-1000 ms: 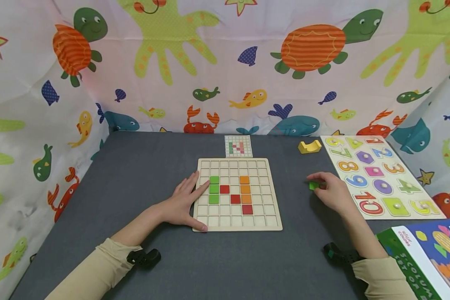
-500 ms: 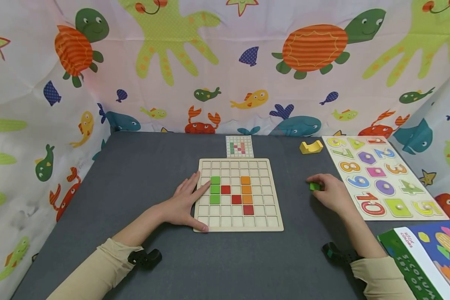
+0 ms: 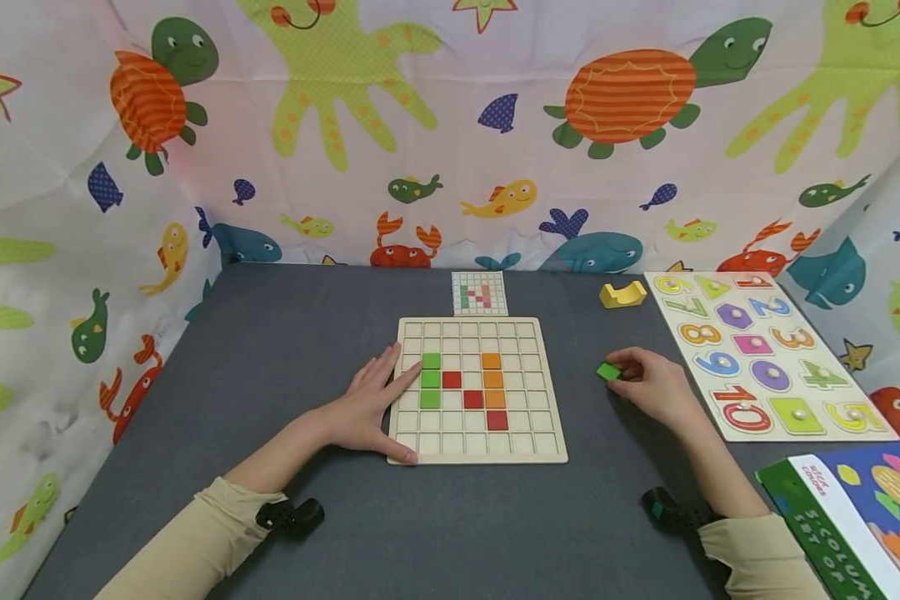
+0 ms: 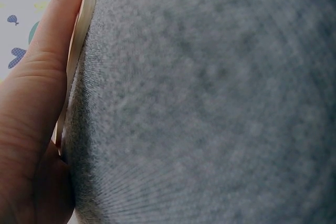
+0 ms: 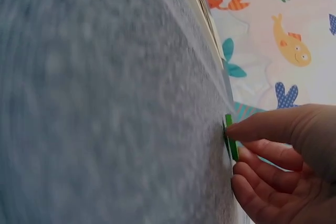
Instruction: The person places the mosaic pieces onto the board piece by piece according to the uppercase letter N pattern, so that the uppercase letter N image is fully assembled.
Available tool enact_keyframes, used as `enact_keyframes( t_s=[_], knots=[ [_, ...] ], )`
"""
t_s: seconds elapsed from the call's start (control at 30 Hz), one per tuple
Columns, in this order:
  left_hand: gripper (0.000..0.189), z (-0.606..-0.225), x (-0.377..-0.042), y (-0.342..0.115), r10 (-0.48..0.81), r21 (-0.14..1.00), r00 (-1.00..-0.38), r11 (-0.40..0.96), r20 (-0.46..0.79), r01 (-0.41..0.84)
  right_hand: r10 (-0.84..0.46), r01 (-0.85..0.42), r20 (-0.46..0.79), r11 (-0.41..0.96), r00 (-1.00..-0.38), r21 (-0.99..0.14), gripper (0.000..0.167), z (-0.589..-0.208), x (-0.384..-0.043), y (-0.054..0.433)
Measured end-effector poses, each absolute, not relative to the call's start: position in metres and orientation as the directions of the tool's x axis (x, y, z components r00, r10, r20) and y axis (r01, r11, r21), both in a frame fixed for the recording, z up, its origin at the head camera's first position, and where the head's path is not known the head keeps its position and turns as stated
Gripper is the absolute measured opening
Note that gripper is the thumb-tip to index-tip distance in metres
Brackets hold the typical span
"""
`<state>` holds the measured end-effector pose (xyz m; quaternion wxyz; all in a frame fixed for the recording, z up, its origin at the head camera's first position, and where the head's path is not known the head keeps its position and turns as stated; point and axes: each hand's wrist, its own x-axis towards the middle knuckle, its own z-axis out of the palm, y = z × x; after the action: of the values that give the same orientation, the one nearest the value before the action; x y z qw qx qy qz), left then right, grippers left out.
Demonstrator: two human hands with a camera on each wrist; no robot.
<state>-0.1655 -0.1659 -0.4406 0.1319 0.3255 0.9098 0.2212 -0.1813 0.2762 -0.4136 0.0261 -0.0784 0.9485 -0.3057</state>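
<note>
A wooden grid board (image 3: 525, 433) lies mid-table in the head view, with green tiles (image 3: 431, 379), red tiles (image 3: 473, 400) and orange tiles (image 3: 492, 380) in some of its squares. My left hand (image 3: 367, 404) rests along the board's left side, fingers spread and straight, thumb at the near corner. To the right of the board, my right hand (image 3: 656, 385) pinches a small green square tile (image 3: 608, 372) between thumb and fingers, just over the table. The right wrist view shows this green tile (image 5: 232, 142) edge-on at the fingertips, partly covered by them.
A small pattern card (image 3: 479, 293) touches the board's far edge. A yellow curved block (image 3: 622, 294) sits at the back right, beside a number-and-shape puzzle board (image 3: 780, 362). At the near right stands a green and blue box (image 3: 855, 508). Printed cloth (image 3: 465, 133) hangs behind the table.
My right hand has shifted slightly left with the green tile, which now shows more beyond the fingertips. My left hand stays in place on the board.
</note>
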Motion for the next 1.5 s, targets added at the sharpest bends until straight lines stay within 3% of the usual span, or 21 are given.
enact_keyframes(
  t_s=[0.57, 0.97, 1.3, 1.5],
  knots=[
    [0.124, -0.441, -0.166, -0.166, 0.652, 0.485, -0.751, 0.691, -0.101, 0.535, -0.275, -0.188, -0.012, 0.689, -0.961, -0.700, 0.033, -0.408, -0.181, 0.209],
    [0.126, -0.441, -0.167, -0.167, 0.652, 0.496, -0.751, 0.688, -0.102, 0.530, -0.490, -0.295, 0.000, 0.526, -0.872, -0.798, 0.029, -0.407, -0.166, 0.140],
    [0.129, -0.439, -0.165, -0.166, 0.653, 0.487, -0.752, 0.687, -0.088, 0.539, -0.655, -0.529, 0.145, 0.438, -0.741, -0.727, 0.020, -0.411, -0.156, 0.095],
    [0.128, -0.437, -0.163, -0.166, 0.658, 0.492, -0.750, 0.676, -0.068, 0.548, -0.694, -0.605, 0.174, 0.443, -0.699, -0.661, 0.015, -0.413, -0.150, 0.080]
  ],
)
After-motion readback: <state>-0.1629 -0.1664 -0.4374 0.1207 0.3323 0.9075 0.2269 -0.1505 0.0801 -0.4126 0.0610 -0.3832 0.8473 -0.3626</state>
